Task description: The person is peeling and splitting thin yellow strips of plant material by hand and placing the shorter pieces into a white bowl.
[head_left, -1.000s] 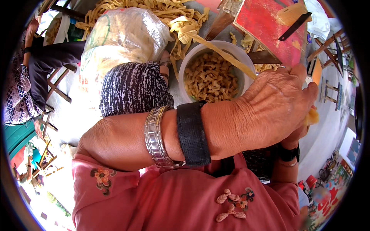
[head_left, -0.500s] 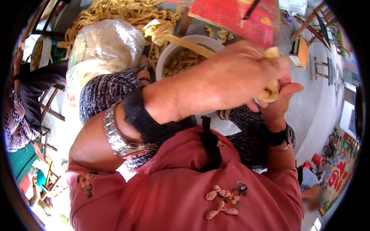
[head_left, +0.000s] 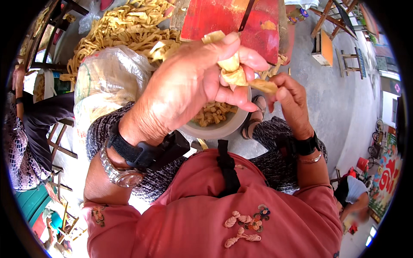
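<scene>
A long, flat, tan-yellow strip (head_left: 233,76) is looped into a knot between my hands. My left hand (head_left: 180,81), palm turned up, grips it between thumb and fingers, and one tail sticks out past the thumb. The other end is pinched by the thumb and fingers of my right hand (head_left: 293,99). Below them, partly covered by my left hand, a white tub (head_left: 234,125) holds many short pieces of the same yellow stuff (head_left: 213,114).
A heap of yellow strips (head_left: 124,28) lies at the far left, behind a clear plastic bag (head_left: 109,71). Ahead stands a red table (head_left: 211,19) with a narrow dark bar (head_left: 246,15) on it. Another person (head_left: 43,107) sits at left; stools (head_left: 352,60) stand at right.
My left hand has drawn back left and turned palm up, showing the looped strip. My right hand has come apart from it, holding the strip's end. The view has shifted slightly.
</scene>
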A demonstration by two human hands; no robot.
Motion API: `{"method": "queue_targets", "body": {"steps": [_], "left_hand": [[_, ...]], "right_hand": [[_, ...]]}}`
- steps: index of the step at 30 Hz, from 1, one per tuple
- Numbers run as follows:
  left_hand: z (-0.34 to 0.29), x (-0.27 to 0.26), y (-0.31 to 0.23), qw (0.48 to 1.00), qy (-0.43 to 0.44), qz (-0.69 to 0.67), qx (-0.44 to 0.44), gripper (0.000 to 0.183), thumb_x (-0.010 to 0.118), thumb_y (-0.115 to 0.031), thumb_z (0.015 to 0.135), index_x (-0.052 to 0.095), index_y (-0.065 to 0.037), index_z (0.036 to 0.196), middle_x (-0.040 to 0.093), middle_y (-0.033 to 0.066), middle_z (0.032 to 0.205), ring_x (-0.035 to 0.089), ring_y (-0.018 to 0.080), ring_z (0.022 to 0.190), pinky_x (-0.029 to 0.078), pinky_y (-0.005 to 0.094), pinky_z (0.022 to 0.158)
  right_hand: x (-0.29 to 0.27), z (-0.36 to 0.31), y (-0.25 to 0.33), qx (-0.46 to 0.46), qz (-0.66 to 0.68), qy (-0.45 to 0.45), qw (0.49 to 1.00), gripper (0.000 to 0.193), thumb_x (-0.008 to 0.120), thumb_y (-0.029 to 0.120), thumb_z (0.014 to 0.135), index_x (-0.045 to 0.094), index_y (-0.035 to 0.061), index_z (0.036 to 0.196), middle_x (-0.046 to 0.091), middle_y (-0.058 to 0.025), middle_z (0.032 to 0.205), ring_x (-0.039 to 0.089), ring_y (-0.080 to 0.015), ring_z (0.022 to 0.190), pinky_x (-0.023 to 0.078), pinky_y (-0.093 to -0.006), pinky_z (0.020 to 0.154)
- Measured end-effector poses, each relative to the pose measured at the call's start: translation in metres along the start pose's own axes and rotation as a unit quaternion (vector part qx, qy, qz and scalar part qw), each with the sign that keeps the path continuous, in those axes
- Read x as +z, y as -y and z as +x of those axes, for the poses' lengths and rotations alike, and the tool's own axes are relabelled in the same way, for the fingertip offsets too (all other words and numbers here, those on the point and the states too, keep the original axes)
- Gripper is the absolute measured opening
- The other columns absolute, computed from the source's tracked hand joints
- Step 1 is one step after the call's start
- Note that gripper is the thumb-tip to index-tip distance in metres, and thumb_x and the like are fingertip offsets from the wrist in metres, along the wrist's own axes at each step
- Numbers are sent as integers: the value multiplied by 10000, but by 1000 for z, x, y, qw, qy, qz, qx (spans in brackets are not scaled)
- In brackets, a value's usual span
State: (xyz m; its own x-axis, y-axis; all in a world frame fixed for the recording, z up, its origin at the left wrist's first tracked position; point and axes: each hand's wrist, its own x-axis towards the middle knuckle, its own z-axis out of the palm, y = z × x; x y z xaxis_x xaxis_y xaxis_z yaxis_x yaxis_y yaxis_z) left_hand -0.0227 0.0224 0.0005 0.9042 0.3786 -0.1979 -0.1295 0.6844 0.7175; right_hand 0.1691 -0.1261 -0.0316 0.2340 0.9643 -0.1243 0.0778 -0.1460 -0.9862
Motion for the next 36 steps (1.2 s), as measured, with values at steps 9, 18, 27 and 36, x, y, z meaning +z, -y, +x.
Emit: {"method": "queue_targets", "body": {"steps": [9,18,27,36], "left_hand": [[3,18,-1,956,-91,279,31,427,563,-422,901,653,-6,921,569,3,634,507,69,455,391,181,438],[5,27,-13,945,-126,299,-47,193,672,-208,848,629,-25,894,551,-15,627,467,24,470,366,174,420],[3,24,-22,951,-158,258,64,112,634,-98,846,618,-6,907,510,-32,629,444,27,488,377,179,422],[1,19,-37,956,-195,177,128,144,588,-116,858,600,8,932,460,-19,602,365,31,471,393,208,429]], "right_hand": [[19,12,29,-9,-81,53,995,246,556,225,925,595,-18,913,514,-19,706,470,-81,586,390,-234,524],[26,22,33,-28,-127,22,991,231,575,198,906,576,-30,866,529,-66,690,475,-106,616,403,-266,553],[26,24,46,-95,-156,29,983,236,555,193,908,573,-31,837,493,-93,655,467,-174,572,394,-285,543],[18,20,51,-100,-171,25,980,222,543,156,904,536,-24,774,454,-91,629,447,-192,559,372,-297,531]]}}
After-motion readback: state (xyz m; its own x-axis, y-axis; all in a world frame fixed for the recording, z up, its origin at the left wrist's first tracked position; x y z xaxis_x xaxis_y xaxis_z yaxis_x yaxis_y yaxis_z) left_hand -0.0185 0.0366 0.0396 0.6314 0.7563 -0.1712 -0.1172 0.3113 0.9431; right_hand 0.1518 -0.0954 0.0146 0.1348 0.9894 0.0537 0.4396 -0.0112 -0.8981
